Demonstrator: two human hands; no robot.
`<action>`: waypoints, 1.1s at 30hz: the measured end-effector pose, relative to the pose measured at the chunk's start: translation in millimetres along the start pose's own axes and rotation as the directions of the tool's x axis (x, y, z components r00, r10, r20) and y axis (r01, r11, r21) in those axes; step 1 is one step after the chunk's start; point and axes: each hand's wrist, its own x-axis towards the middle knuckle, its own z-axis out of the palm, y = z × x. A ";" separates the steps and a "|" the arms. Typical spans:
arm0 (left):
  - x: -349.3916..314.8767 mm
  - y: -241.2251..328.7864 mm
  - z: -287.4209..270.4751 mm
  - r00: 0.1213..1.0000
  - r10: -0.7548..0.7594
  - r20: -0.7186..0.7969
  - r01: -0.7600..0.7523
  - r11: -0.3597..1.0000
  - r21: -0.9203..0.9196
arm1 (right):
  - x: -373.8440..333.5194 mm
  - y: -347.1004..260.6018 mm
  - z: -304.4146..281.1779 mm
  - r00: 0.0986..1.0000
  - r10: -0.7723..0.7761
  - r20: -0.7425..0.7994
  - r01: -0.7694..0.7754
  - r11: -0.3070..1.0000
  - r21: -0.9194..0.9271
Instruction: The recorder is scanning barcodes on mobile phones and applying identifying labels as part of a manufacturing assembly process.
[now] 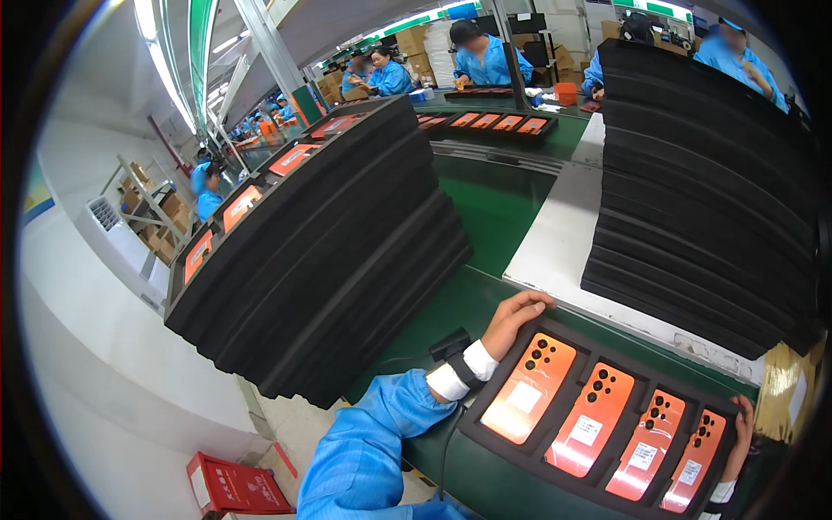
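Green worktop fills the middle of a bright, crowded workshop, crossed by a white strip. On the near part lies a black foam tray, its four visible pockets each filled with an orange phone, back up and labelled. Judging by that, filling is complete here; whether checking or stacking is left, nothing shows.

The left hand rests at the tray's far left corner, fingers partly extended and loosely bent; whether it pinches the foam I cannot tell. The right hand lies along the right edge (mostly hidden behind it), so its closure cannot be told either.

To the left stands a tall, leaning stack of black trays, more orange phones showing on top. On the right rises another dark stack, its contents out of sight, with a yellowish bundle beside its base. Farther off, a filled tray sits before co-workers in blue. A red box stands low at left, below a white wall.
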 end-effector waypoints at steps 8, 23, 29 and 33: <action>-44.0 138.7 105.5 0.821 0.422 0.386 -0.420 0.903 -0.093 | -4.3 1.8 -8.4 1.000 0.009 -0.029 -0.009 1.000 -0.026; -94.7 139.6 186.8 0.544 0.708 0.451 -0.300 0.666 -0.683 | -6.5 -25.3 38.2 0.997 0.039 -0.070 -0.045 0.995 -0.090; -90.8 143.4 185.5 0.562 0.680 0.471 -0.201 0.665 -0.719 | -8.2 -25.4 38.4 0.994 0.051 -0.093 -0.058 0.995 -0.078; -74.4 152.9 192.6 0.582 0.536 0.611 -0.089 0.789 -0.608 | -8.4 -23.1 37.5 0.994 0.043 -0.096 -0.050 0.996 -0.074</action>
